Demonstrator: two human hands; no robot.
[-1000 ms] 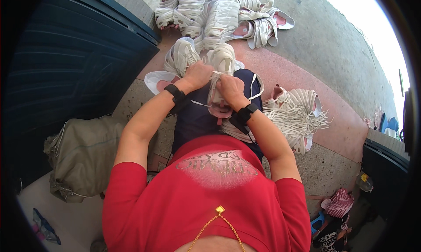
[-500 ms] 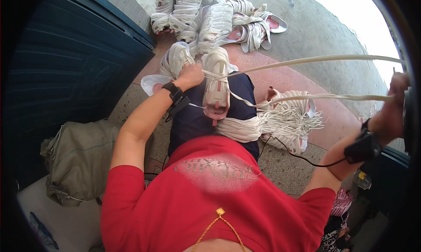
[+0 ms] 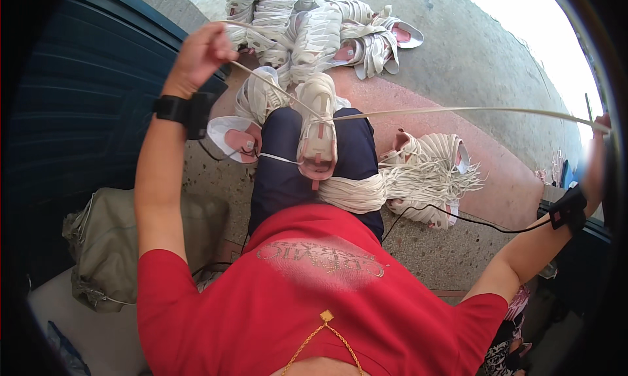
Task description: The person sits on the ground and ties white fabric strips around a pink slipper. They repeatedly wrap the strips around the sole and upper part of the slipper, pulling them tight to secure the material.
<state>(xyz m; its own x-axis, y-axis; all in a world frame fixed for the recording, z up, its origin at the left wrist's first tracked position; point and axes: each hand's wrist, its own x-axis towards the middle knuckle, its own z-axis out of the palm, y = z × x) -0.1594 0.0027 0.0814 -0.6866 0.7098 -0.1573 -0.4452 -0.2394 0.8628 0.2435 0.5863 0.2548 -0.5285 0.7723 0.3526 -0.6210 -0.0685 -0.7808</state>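
Observation:
A white shoe upper with pink trim [image 3: 318,124] lies on my thighs. One pale shoelace [image 3: 458,110] runs from its eyelets out to both sides. Raised at the upper left, my left hand [image 3: 204,52] is closed on one end of the lace, which is pulled tight. Far to the right, at the picture's rim, my right hand [image 3: 595,157] grips the other end; it is blurred and partly cut off. A thick bundle of white shoelaces [image 3: 353,193] rests across my right thigh, its loose ends spread over more shoe uppers [image 3: 428,150] on the floor.
Beyond my knees lies a heap of stacked, laced white uppers [image 3: 317,39]. Another upper [image 3: 235,137] sits left of my leg. A dark blue door [image 3: 98,95] and an olive sack [image 3: 127,245] are on the left. A black cable [image 3: 458,222] trails from my right wrist.
My left hand has moved up and left from beside the shoe upper, drawing out its lace end. My right hand has shifted slightly lower, and the right-hand lace is now one taut strand.

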